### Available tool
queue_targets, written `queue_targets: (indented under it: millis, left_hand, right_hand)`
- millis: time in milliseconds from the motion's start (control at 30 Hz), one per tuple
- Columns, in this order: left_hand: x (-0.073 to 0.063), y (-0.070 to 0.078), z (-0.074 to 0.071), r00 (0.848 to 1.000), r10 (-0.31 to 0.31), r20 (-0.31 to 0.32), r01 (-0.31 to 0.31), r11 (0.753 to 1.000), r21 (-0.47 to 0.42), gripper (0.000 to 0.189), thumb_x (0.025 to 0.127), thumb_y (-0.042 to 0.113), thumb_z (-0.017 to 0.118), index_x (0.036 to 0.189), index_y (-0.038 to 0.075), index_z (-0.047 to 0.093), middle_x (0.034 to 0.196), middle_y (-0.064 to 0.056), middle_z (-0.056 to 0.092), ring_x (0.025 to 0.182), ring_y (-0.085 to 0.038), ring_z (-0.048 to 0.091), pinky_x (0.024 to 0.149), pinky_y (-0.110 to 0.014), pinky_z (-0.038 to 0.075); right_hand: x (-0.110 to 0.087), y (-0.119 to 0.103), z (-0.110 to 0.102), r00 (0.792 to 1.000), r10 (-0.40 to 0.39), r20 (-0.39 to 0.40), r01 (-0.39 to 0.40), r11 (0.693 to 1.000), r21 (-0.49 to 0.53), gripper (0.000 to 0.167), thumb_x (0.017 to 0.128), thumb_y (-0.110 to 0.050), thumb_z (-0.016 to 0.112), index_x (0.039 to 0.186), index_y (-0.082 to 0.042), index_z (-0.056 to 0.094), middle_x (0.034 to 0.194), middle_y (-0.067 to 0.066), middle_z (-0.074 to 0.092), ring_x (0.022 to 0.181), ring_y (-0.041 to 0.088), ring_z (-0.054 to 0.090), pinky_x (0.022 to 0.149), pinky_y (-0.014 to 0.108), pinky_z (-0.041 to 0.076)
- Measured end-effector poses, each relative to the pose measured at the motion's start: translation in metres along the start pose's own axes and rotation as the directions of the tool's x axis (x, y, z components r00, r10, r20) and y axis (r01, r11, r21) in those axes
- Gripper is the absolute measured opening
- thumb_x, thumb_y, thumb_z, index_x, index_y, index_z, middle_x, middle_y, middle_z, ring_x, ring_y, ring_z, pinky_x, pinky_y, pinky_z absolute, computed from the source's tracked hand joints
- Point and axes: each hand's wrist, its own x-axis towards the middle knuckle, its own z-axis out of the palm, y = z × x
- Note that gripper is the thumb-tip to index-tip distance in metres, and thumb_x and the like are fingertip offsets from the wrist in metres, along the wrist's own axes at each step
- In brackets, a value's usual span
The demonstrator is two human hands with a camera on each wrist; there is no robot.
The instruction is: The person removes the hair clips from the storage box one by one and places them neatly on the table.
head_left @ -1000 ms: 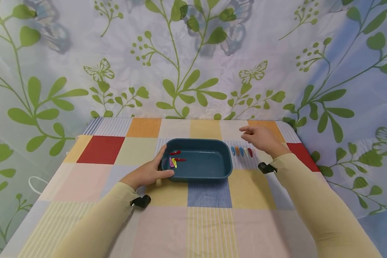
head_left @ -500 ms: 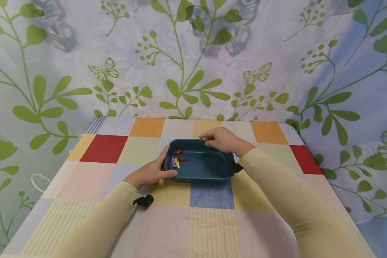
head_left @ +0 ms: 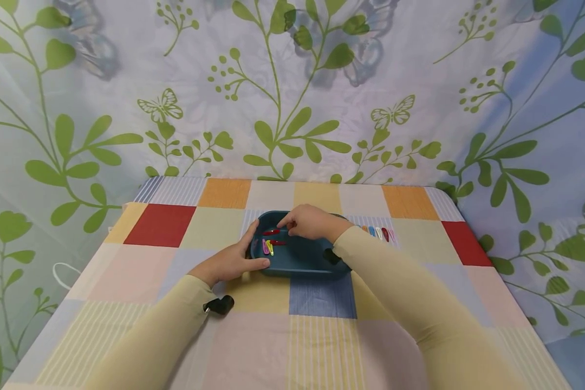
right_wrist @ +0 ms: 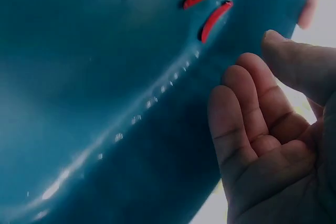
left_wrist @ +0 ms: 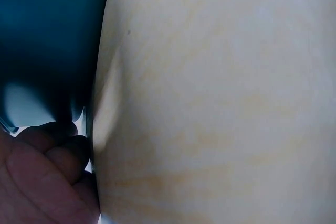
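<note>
A dark teal rectangular tray (head_left: 307, 272) sits on the table. My left hand (head_left: 231, 262) holds its left end, thumb at the near rim and fingers along the outer wall; the left wrist view shows some of those fingers bent against it. Inside the tray's left part lie a red snap hair clip (head_left: 271, 232), a second red clip (head_left: 279, 243), a pink clip (head_left: 265, 247) and a yellow clip (head_left: 270, 247). Over the tray, my right hand (head_left: 313, 221) reaches left beside the farther red clip, fingers loosely bent, with nothing visible in it in the right wrist view.
Right of the tray, several hair clips lie in a row, among them a white clip (head_left: 378, 233) and a dark red clip (head_left: 385, 234); my right forearm partly covers the row. A patchwork cloth (head_left: 322, 346) covers the table. A leaf-patterned curtain (head_left: 292, 108) hangs behind.
My right hand has moved left from beside the row of clips to over the tray's middle, near the red clips. My left hand stays at the tray's left end.
</note>
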Motion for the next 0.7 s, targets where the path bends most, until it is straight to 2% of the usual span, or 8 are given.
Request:
queue_targets:
  millis: [133, 267, 400, 700]
  left_hand:
    - [0.001, -0.002, 0.000, 1.000, 0.003, 0.000, -0.003, 1.000, -0.005, 0.112, 0.096, 0.051, 0.073, 0.167, 0.042, -0.013, 0.177, -0.010, 0.015, 0.153, -0.037, 0.034, 0.125, -0.064, 0.027]
    - [0.002, -0.003, 0.000, 1.000, 0.015, -0.001, -0.015, 1.000, -0.003, 0.112, 0.096, 0.050, 0.073, 0.168, 0.041, -0.012, 0.177, -0.011, 0.015, 0.153, -0.037, 0.035, 0.125, -0.063, 0.028]
    - [0.001, -0.002, 0.000, 1.000, 0.023, 0.000, -0.023, 1.000, -0.003, 0.111, 0.096, 0.050, 0.073, 0.168, 0.041, -0.011, 0.177, -0.012, 0.016, 0.152, -0.037, 0.036, 0.125, -0.062, 0.029]
    - [0.001, -0.002, -0.001, 1.000, 0.005, -0.004, -0.005, 1.000, -0.006, 0.112, 0.096, 0.050, 0.074, 0.168, 0.042, -0.012, 0.176, -0.010, 0.017, 0.152, -0.036, 0.036, 0.125, -0.061, 0.031]
  right_hand:
    - [0.008, -0.003, 0.007, 0.999, -0.015, 0.034, 0.017, 0.999, -0.040, 0.038, 0.103, -0.012, 0.067, 0.141, -0.017, 0.070, 0.114, 0.003, 0.076, 0.098, 0.016, 0.069, 0.090, 0.035, 0.058]
    - [0.014, -0.003, 0.013, 0.998, -0.023, 0.055, 0.026, 0.998, -0.066, 0.038, 0.103, -0.011, 0.067, 0.140, -0.019, 0.071, 0.101, -0.001, 0.074, 0.084, 0.013, 0.062, 0.081, 0.030, 0.053]
    - [0.019, -0.004, 0.018, 0.997, -0.030, 0.071, 0.035, 0.997, -0.071, 0.038, 0.102, -0.011, 0.069, 0.138, -0.020, 0.072, 0.094, -0.003, 0.071, 0.079, 0.010, 0.057, 0.077, 0.027, 0.050]
    - [0.027, -0.005, 0.025, 0.993, -0.059, 0.100, 0.068, 0.994, -0.090, 0.037, 0.099, -0.011, 0.073, 0.135, -0.020, 0.074, 0.096, -0.003, 0.074, 0.085, 0.009, 0.062, 0.088, 0.032, 0.056]
